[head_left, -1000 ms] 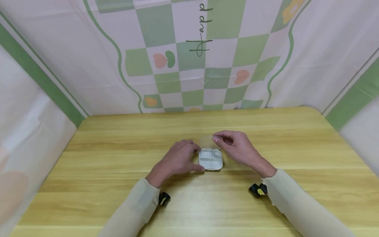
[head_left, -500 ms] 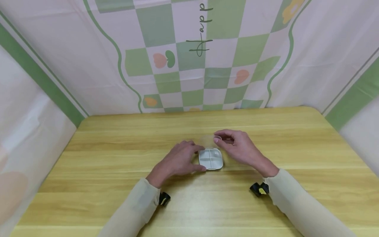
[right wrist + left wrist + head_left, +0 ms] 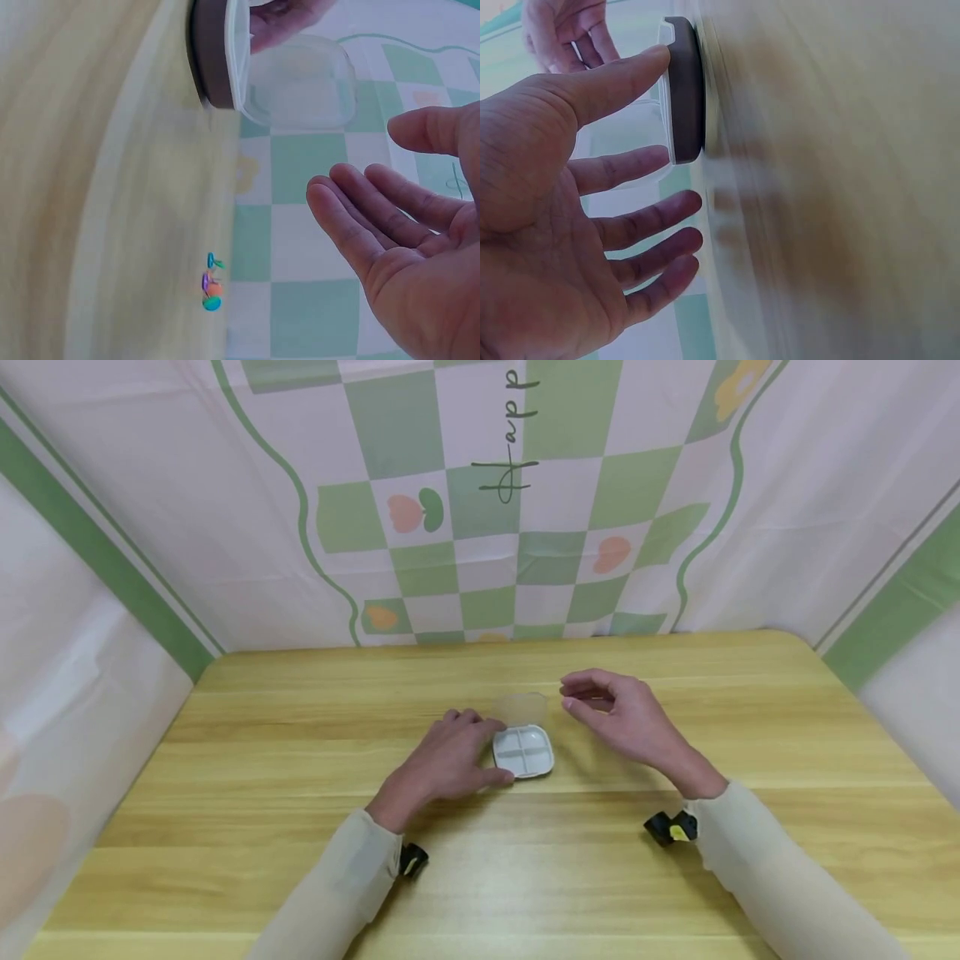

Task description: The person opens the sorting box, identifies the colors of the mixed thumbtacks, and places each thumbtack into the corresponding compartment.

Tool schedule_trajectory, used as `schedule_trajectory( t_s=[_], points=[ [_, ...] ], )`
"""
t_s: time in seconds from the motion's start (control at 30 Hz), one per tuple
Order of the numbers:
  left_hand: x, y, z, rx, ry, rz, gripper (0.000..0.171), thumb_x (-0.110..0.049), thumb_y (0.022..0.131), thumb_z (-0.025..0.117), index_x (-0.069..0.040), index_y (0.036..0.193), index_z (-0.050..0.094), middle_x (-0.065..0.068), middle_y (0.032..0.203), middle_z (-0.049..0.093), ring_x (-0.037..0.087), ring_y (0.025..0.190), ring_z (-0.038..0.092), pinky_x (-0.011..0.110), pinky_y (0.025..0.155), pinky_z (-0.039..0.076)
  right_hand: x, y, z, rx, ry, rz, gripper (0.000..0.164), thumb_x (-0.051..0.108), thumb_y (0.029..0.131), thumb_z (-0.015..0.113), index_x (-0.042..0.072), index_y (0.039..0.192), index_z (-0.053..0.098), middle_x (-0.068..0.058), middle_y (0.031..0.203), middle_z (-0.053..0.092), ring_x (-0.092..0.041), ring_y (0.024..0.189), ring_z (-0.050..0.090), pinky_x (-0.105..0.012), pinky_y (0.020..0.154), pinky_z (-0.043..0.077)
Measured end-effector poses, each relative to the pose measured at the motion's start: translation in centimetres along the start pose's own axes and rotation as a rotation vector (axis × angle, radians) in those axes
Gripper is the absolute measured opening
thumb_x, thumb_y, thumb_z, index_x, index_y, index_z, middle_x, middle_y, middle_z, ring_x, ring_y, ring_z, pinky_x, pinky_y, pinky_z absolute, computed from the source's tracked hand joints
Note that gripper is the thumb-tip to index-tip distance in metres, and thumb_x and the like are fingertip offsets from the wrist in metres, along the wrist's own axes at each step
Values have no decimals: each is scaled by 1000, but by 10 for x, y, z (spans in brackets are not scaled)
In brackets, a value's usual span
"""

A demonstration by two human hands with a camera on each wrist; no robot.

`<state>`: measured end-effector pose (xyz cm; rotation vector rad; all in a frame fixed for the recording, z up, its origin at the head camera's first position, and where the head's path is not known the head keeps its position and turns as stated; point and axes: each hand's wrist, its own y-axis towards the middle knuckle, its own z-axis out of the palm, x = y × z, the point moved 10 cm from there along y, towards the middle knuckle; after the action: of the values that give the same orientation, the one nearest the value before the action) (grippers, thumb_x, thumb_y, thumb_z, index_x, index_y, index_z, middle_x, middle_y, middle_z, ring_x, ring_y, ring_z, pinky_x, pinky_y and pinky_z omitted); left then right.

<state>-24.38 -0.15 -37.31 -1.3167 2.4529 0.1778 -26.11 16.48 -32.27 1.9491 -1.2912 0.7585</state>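
A small pill box point(image 3: 523, 752) lies on the table with its inside parted into several compartments. Its clear lid point(image 3: 521, 708) stands open toward the back, and its outer wall point(image 3: 686, 94) is dark brown below a white rim. My left hand point(image 3: 450, 756) holds the box from the left, thumb at the front corner and index finger at the back corner. The other left fingers point(image 3: 652, 217) spread out free of it. To the right of the lid, my right hand point(image 3: 630, 714) hovers apart from it, fingers loosely bent and nothing between them.
Several colourful push pins point(image 3: 212, 289) lie on the wooden table point(image 3: 300, 860), seen in the right wrist view. A checkered green and white cloth point(image 3: 487, 560) hangs behind the table. Small black cameras point(image 3: 670, 828) are strapped to both wrists.
My right hand has let go of the lid and moved back and to the right. The pill box has shifted slightly left and back with my left hand on it.
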Motion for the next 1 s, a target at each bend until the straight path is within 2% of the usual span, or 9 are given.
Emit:
schedule_trajectory(
  t_s=[0.4, 0.6, 0.83, 1.0],
  points=[
    [7, -1, 1, 18, -16, -21, 70, -56, 80, 60, -22, 138, 41, 8, 135, 43, 28, 121, 39, 46, 94, 33, -15, 4, -24, -55, -76, 19, 30, 29, 89, 58, 9, 112, 59, -6, 105, 62, -19, 91, 61, -25, 75, 47],
    [8, -2, 3, 33, -1, -35, 70, -57, 80, 59, -23, 139, 40, 8, 136, 43, 28, 120, 40, 47, 93, 34, -26, 5, -26, -53, -189, 42, 28, 29, 89, 59, 7, 106, 60, -3, 97, 63, -18, 88, 60, -27, 73, 47],
    [9, -1, 2, 29, 13, -41, 71, -58, 80, 59, -23, 139, 40, 8, 134, 44, 27, 117, 42, 46, 90, 36, -44, 7, -23, -8, -377, 83, 24, 29, 88, 59, 9, 100, 64, -2, 89, 63, -18, 81, 58, -33, 71, 46],
    [9, 0, 2, 26, 11, -35, 71, -58, 80, 59, -23, 139, 40, 8, 133, 44, 27, 117, 42, 47, 89, 36, -54, 6, -17, 79, -425, 108, 22, 24, 88, 58, 11, 103, 65, -3, 93, 63, -19, 85, 57, -36, 73, 45]
  ],
)
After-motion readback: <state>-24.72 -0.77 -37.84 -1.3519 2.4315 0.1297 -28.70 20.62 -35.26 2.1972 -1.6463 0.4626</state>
